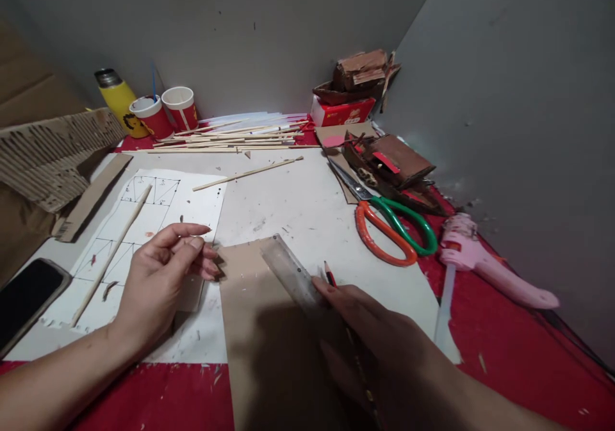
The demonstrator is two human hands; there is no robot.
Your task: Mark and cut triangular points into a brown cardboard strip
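Observation:
My left hand (166, 271) hovers over the drawn paper, its index finger stretched out and the others loosely bent, with nothing visible in them. Its fingertips are beside the left edge of a brown cardboard sheet (245, 328). In my right hand (379, 328) are a clear ruler (293, 268) and a dark pencil (330, 273), its sharpened tip pointing away from me. The ruler slants across the cardboard's upper right part; whether it rests flat is unclear. Under my left hand lies white paper (196, 194) with pencilled truss-like lines and a wooden stick (120, 242) across it.
Orange-and-green-handled scissors (384, 226) and a pink glue gun (490, 264) lie at right, near brown cardboard models (398, 162). Several thin sticks (230, 139) are piled at the back, by paper cups (179, 107) and a yellow bottle (120, 101). A phone (31, 300) lies left.

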